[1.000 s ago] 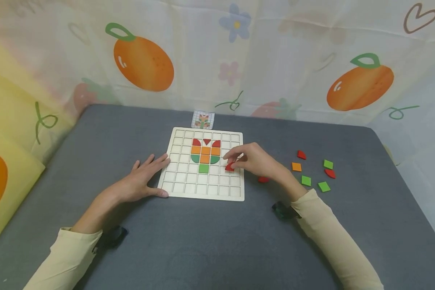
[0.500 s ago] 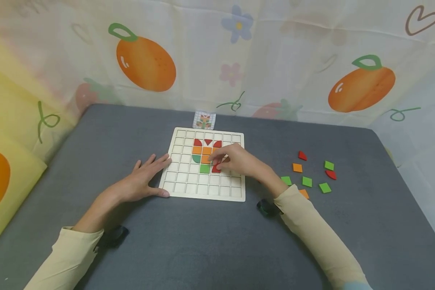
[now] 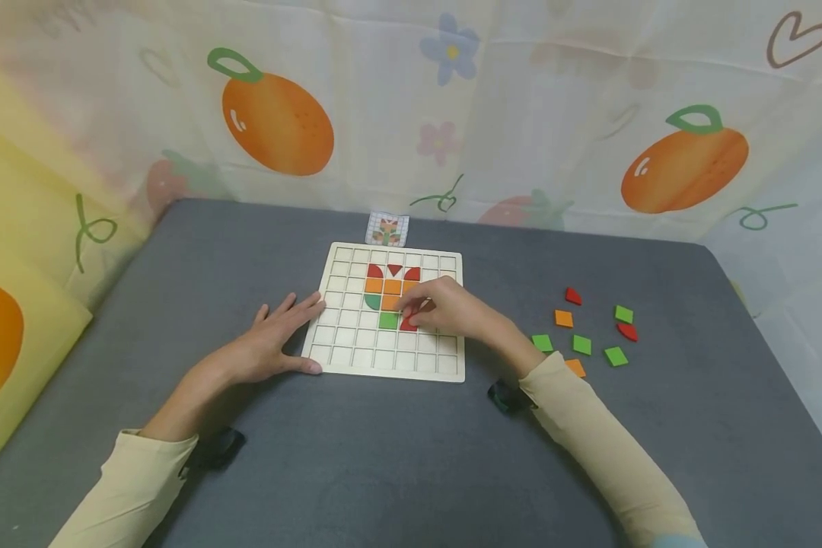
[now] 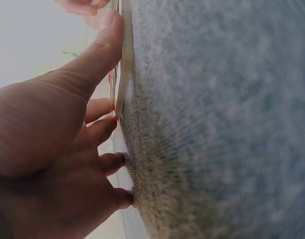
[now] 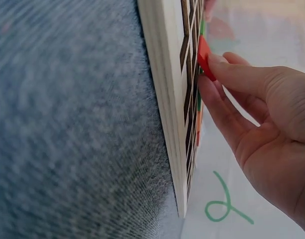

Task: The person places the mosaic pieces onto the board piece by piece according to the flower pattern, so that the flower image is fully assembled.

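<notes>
1. A wooden grid board lay flat on a grey table, near the table's far edge.
2. The person's left hand rested with relaxed, straight fingers against the board's left edge, grasping nothing; in the left wrist view the thumb pressed along the board's rim.
3. The right hand reached over the board and pinched a red piece between thumb and fingers. The right wrist view showed this red piece tilted, its lower edge at the grid surface.
4. The red piece was just to the right of a green square, one row below the coloured pattern.
5. The pattern already seated in the board comprised red pieces on top, orange squares beneath, and a green curved piece.
6. Loose green, orange and red pieces were scattered on the table to the right of the board, well apart from it.
7. A small picture card stood just behind the board.
8. A curtain printed with oranges hung behind the table.
</notes>
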Motion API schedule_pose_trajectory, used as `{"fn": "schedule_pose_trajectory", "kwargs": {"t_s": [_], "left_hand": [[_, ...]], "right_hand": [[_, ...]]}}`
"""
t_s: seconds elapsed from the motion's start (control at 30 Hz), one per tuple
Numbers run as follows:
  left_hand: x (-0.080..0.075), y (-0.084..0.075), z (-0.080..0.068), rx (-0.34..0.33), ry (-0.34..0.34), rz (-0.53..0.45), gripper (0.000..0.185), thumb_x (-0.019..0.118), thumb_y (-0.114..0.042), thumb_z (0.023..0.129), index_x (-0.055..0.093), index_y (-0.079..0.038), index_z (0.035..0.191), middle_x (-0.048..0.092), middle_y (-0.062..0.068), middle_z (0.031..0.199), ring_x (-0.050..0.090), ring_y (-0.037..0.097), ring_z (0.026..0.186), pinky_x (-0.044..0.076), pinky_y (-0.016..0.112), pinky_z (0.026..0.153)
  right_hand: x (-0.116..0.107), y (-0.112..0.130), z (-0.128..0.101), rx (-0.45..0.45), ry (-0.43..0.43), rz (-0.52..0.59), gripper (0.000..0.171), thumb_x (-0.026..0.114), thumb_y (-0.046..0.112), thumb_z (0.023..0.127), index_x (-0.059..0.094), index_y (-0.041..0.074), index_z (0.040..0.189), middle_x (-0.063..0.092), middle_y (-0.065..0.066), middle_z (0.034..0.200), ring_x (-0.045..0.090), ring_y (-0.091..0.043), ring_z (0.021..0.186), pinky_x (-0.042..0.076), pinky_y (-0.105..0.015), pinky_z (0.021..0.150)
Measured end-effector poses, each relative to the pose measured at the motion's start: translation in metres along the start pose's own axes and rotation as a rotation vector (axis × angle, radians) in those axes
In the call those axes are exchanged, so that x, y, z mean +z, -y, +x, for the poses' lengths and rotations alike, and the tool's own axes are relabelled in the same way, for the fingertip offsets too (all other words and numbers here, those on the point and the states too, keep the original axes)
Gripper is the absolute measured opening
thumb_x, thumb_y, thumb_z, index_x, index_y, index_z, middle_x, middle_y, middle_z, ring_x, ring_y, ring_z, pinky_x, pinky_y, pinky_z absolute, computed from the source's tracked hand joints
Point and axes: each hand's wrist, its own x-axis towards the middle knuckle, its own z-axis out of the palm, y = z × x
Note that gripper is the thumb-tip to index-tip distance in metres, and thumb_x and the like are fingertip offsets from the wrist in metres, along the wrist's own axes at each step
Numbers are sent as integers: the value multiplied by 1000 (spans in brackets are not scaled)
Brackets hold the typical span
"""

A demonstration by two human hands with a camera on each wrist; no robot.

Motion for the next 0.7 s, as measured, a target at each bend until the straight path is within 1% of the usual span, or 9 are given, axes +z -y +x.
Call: {"fn": "schedule_pose_trajectory", "kwargs": {"t_s": [0.13, 0.33, 0.53, 0.7], "left_hand": [[0, 0, 0, -4, 0, 1, 101, 80, -41, 78, 24, -6, 155, 13, 17, 163, 0, 47, 147, -6, 69, 109], [0, -1, 1, -7, 0, 6, 101, 80, -41, 78, 24, -6, 155, 14, 17, 163, 0, 47, 147, -5, 69, 109], [0, -1, 1, -2, -3, 12, 101, 80, -41, 78, 25, -6, 155, 14, 17, 162, 1, 48, 146, -4, 69, 109], [0, 0, -1, 6, -9, 14, 101, 80, -42, 78, 25, -5, 155, 15, 18, 162, 1, 48, 146, -4, 70, 109]], "right_hand": [[0, 2, 0, 8, 0, -20, 23, 70, -2, 86, 75, 6, 107, 71, 0, 91, 62, -11, 83, 52, -25, 77], [1, 2, -1, -11, 7, -53, 25, 66, -6, 86, 74, 4, 107, 71, -1, 90, 61, -10, 79, 50, -23, 73], [1, 1, -3, -27, 1, -41, 25, 65, -7, 87, 73, 3, 108, 71, -2, 92, 62, -10, 81, 51, -23, 75], [1, 1, -2, -27, 8, -58, 25, 65, -5, 87, 73, 3, 109, 71, -1, 90, 62, -10, 81, 51, -24, 75]]}}
